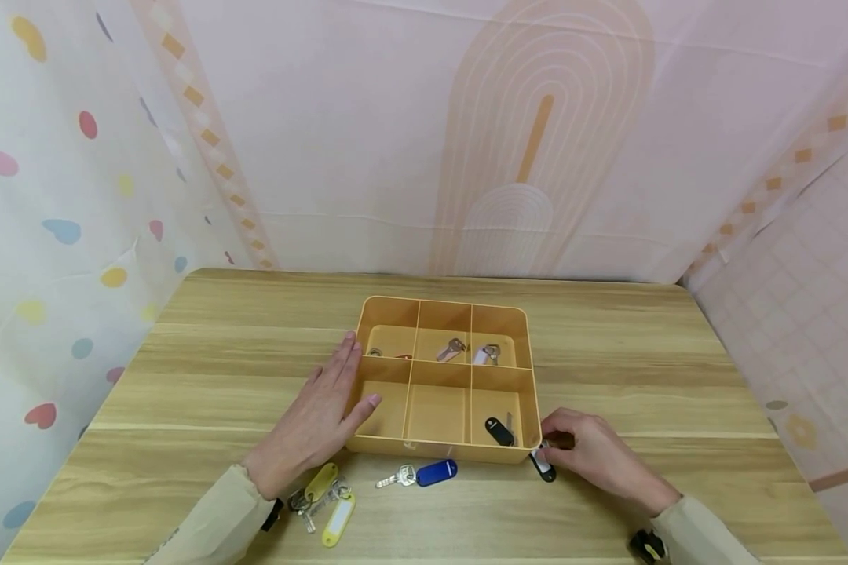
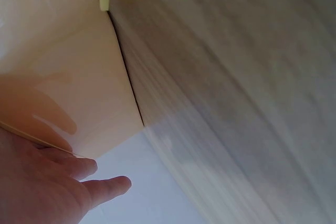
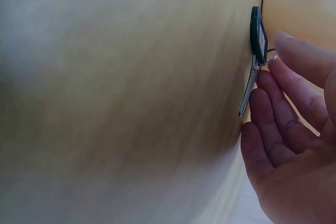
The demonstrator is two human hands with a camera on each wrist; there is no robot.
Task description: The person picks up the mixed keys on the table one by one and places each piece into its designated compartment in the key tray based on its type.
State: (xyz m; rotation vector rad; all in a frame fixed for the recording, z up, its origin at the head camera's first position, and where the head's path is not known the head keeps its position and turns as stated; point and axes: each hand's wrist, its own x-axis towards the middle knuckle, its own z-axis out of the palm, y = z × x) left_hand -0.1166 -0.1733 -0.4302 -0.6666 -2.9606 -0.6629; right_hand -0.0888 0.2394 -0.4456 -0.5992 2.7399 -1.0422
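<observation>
My left hand (image 1: 318, 416) lies with straight fingers along the left wall of an orange divided box (image 1: 441, 449), thumb over its near left corner. The left wrist view shows its fingers (image 2: 79, 167) against the box's outside wall. At the near right corner, my right hand (image 1: 593, 455) pinches the ring of a key with a black tag (image 1: 542, 466) between thumb and forefinger. That tag (image 3: 256, 35) and its key (image 3: 248, 87) stand out beside the curled fingers in the right wrist view. Another black-tagged key (image 1: 498, 431) lies in the near right compartment.
In front of the box lie a blue-tagged key (image 1: 436, 472) and several keys with yellow tags (image 1: 338, 519) by the left wrist. The back compartments hold a key (image 1: 452, 349), a white-tagged key (image 1: 482, 355) and a partly hidden red tag (image 1: 403, 357). Patterned curtains (image 1: 339, 141) surround the wooden table (image 1: 608, 329).
</observation>
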